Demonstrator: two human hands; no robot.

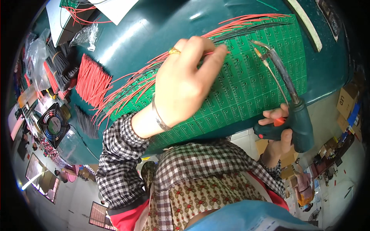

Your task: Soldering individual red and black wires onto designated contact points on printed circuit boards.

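Note:
My left hand (pixel 184 79) is over the green circuit board panel (pixel 246 86), with thumb and forefinger pinched on a thin red wire (pixel 209 53) whose end shows by the fingertips. My right hand (pixel 280 133) grips a dark green soldering gun (pixel 303 125) with a red trigger. Its bent metal tip and a thin solder feed tube (pixel 274 79) point at the board, a short way right of my left fingertips. Red wires (pixel 246 18) and black wires (pixel 258 27) lie along the panel's far edge. More loose wires pass beneath my left hand.
A bundle of red wires (pixel 91 81) and a bundle of black wires (pixel 85 121) lie left of the panel. Farther left are a small black fan (pixel 54 125) and clear plastic bags (pixel 37 65). A pale strip (pixel 306 25) lies at the far right of the green tabletop (pixel 162 25).

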